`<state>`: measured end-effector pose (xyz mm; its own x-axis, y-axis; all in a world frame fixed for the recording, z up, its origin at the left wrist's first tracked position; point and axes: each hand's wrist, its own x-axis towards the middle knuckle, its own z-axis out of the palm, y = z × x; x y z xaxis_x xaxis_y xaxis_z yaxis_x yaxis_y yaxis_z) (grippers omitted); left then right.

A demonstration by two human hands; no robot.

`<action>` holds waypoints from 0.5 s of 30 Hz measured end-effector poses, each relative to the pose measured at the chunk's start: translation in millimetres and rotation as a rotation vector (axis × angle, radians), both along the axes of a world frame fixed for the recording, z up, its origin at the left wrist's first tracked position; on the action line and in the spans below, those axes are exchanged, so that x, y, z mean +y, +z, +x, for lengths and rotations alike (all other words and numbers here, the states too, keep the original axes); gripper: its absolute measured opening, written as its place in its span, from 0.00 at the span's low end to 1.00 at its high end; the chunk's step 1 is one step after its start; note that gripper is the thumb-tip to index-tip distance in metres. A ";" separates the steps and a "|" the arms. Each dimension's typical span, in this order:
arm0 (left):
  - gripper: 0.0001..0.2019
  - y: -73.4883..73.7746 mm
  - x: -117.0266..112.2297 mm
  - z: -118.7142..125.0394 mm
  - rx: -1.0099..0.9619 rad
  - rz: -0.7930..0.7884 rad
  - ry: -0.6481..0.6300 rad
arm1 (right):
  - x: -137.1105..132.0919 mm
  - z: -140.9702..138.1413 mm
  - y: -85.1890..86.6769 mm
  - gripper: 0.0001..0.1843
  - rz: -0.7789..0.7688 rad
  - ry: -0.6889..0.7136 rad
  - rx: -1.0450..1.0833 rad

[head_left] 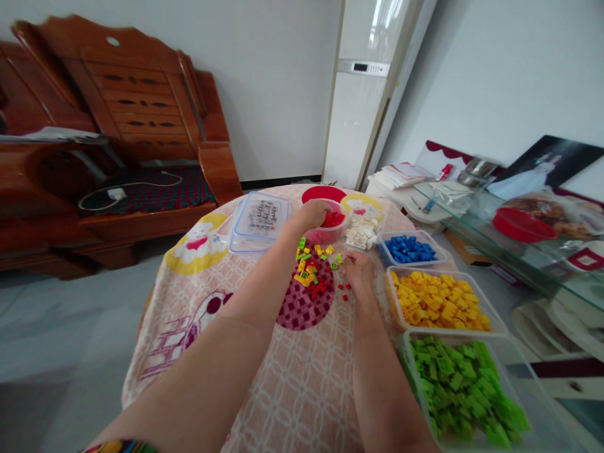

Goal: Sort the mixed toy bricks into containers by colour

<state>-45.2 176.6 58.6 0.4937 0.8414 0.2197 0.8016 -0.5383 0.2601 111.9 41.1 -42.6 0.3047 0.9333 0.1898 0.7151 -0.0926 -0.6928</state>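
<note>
My left hand [312, 215] reaches over the rim of a clear tub of red bricks [333, 221]; its fingers curl down into the tub and are hidden. My right hand [358, 269] rests knuckles-up on the tablecloth [302, 377], fingers bent down beside a few small red bricks [346, 290]. Between the two hands lies a loose pile of mixed yellow, green and red bricks [314, 267].
Tubs of white [362, 231], blue [409, 248], yellow [438, 302] and green bricks [465, 384] line the right side. Stacked clear lids [259, 220] and a red lid [323, 192] lie at the back. A wooden bench [117, 138] stands left, a glass shelf [509, 239] right.
</note>
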 end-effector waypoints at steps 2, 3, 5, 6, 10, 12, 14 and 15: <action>0.21 2.9 -7.7 -9.0 -0.144 0.041 0.073 | -1.1 -0.7 1.3 0.16 -0.017 -0.022 0.006; 0.21 3.8 -13.8 -14.7 -0.218 0.063 0.094 | -1.6 -1.1 2.3 0.16 -0.027 -0.034 0.010; 0.20 3.5 -29.7 -26.5 -0.325 0.079 0.121 | -2.0 -1.7 4.3 0.16 -0.031 -0.029 0.017; 0.19 2.4 -38.8 -31.8 -0.352 0.071 0.119 | -1.9 -1.9 4.9 0.16 -0.033 -0.029 0.022; 0.14 -7.0 -70.7 -44.7 -0.385 -0.023 0.074 | 0.0 -0.6 3.4 0.16 -0.038 -0.029 0.022; 0.12 -12.6 -78.4 -46.4 -0.355 -0.066 0.063 | 1.2 1.1 0.2 0.16 -0.032 -0.027 0.010; 0.10 -17.8 -80.0 -46.6 -0.305 -0.102 0.056 | 2.3 3.3 -3.5 0.16 -0.013 -0.014 -0.005; 0.09 -20.2 -79.3 -46.5 -0.274 -0.124 0.050 | 2.8 4.5 -5.0 0.17 0.005 0.004 -0.017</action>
